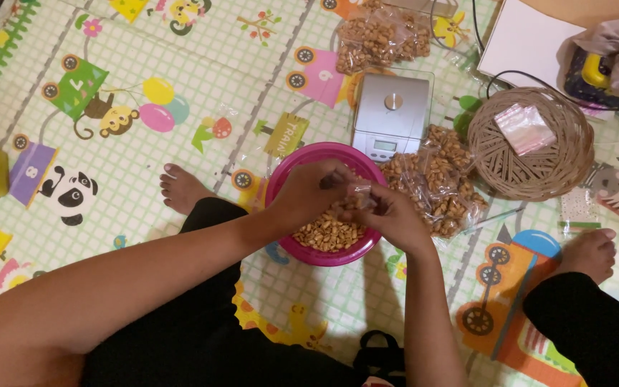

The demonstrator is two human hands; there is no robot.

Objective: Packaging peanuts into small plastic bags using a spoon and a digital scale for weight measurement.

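Down on a cartoon-printed play mat [180, 79], a person sits with legs spread, both hands meeting over a magenta plastic bowl [284, 188] that holds a layer of roasted peanuts [327, 233]. The left hand [313, 192] and the right hand [388, 215] are close together, touching at the fingertips, and between them they pinch a small clear plastic bag [361, 190]; each grip is clenched on the bag's edge, the left from the left side, the right from below and to the right. What is inside the small bag is too hard to make out.

Just beyond the bowl stands a small silver digital kitchen scale [390, 111], its platform bare. To the right of the bowl, touching the scale's near corner, lies a heap of filled clear bags of peanuts [438, 183]; another such bag of peanuts [377, 36] lies behind the scale. Farther right is a round woven basket [539, 172] with a pack of pinkish plastic bags [524, 127] resting in it. A bare foot [180, 188] lies left of the bowl and the other foot [590, 252] at the far right. A black cable [499, 75] runs near the basket's top.
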